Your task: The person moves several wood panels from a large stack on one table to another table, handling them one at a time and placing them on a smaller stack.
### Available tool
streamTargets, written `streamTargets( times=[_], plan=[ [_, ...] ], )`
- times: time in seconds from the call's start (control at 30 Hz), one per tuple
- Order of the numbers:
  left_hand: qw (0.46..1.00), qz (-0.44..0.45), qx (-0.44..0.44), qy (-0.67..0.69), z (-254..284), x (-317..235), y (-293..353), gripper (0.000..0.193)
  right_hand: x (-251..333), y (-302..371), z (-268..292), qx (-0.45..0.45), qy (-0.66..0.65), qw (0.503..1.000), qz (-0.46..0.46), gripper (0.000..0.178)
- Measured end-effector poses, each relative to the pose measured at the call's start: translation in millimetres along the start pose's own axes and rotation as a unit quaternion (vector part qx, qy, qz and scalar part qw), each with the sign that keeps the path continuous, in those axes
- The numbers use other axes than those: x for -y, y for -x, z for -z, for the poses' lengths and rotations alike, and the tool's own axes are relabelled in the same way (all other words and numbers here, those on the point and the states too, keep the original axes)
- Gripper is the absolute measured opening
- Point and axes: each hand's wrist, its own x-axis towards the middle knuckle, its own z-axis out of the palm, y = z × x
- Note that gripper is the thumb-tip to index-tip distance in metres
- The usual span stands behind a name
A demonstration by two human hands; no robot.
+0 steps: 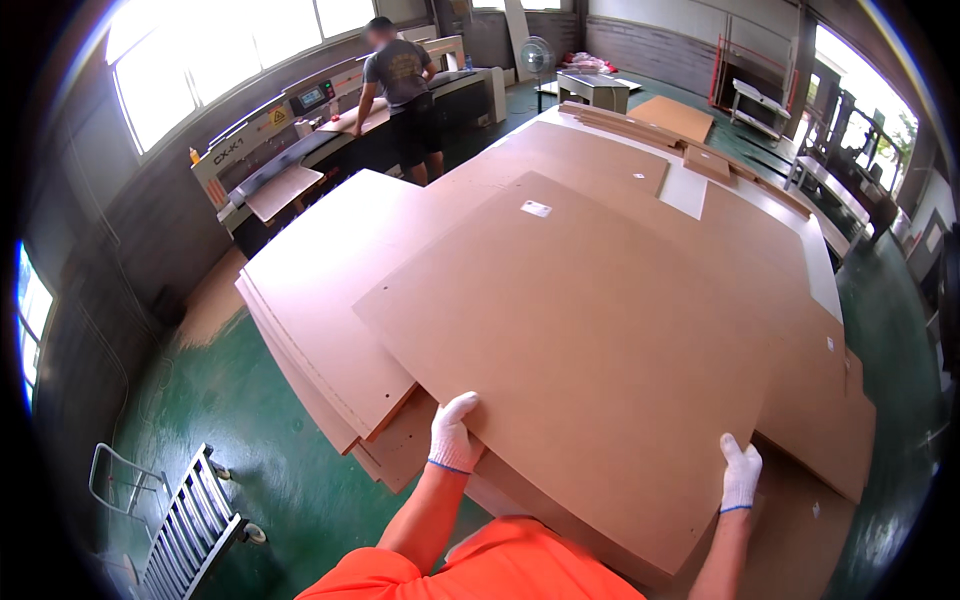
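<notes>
A large flat brown fibreboard panel (590, 330) lies in front of me, on top of other panels, with a small white label (536, 208) near its far end. My left hand (456, 432), in a white knitted glove, grips its near left edge, thumb on top and fingers hidden beneath. At the near right edge my right hand (740, 472), gloved the same way, holds the panel with the thumb side up; its other fingers are partly hidden. Under the panel's left side lies a stack of paler boards (330, 300).
A co-worker (400, 90) stands at a long machine (290, 130) at the far left. A metal roller trolley (195, 530) stands on the green floor at the lower left. Narrow board strips (640, 135) lie at the far end of the stack, with a fan (537, 56) beyond.
</notes>
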Motion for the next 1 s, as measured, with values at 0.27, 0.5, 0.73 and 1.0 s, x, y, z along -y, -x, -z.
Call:
streamTargets(
  times=[0.27, 0.5, 0.73, 1.0],
  plan=[
    [0.993, 0.072, -0.087, -0.011, 43, -25, 47, 0.034, 20, 42, -261, 0.097, -0.086, 0.989, -0.075, 0.023],
    [0.995, 0.066, -0.049, 0.048, 47, -73, 49, 0.034, 53, 57, -406, 0.232, -0.123, 0.957, -0.122, 0.025],
    [0.967, 0.243, 0.005, 0.079, 100, -17, 58, 0.023, 18, 103, -353, 0.434, 0.064, 0.89, -0.121, 0.031],
    [0.909, 0.366, -0.002, -0.199, 67, 46, 35, 0.018, -83, 172, -88, 0.111, 0.088, 0.96, -0.241, 0.026]
  ],
)
